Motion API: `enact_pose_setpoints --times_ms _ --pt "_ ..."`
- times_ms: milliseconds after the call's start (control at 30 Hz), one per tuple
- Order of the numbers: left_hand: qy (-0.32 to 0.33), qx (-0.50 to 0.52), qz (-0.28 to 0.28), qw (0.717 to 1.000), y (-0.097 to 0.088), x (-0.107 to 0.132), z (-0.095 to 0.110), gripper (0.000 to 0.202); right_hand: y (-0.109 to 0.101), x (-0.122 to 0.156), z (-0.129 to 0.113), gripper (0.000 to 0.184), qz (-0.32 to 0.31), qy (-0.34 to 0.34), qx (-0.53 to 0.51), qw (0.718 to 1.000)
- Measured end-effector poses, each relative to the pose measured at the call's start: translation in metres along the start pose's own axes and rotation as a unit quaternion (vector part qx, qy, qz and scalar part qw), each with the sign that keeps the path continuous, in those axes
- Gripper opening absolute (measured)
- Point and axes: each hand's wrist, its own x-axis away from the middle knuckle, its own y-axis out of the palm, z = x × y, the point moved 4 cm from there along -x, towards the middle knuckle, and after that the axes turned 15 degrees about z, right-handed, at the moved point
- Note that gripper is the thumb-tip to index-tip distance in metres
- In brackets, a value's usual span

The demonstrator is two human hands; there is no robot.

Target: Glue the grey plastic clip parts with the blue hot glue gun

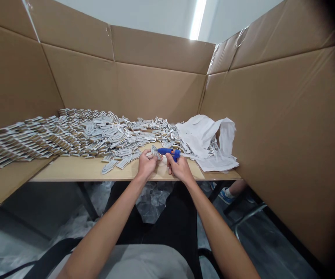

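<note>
My left hand is closed around a small white-and-grey flat part, holding it just above the wooden table. My right hand grips a blue-handled tool whose tip points left at that part. Both hands meet near the table's front edge, in the middle. Behind them lies a wide heap of the same white parts.
Neat overlapping rows of the parts fill the left side. A crumpled white plastic bag with more parts lies at the right. Tall cardboard walls enclose the table on three sides. Another person's shoe shows under the table.
</note>
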Motion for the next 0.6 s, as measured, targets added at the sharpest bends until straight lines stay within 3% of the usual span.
enact_pose_setpoints --times_ms 600 --pt "0.020 -0.005 -0.010 1.000 0.0002 0.0023 0.0034 0.044 -0.0017 0.0009 -0.0004 0.066 0.015 -0.029 0.030 0.999"
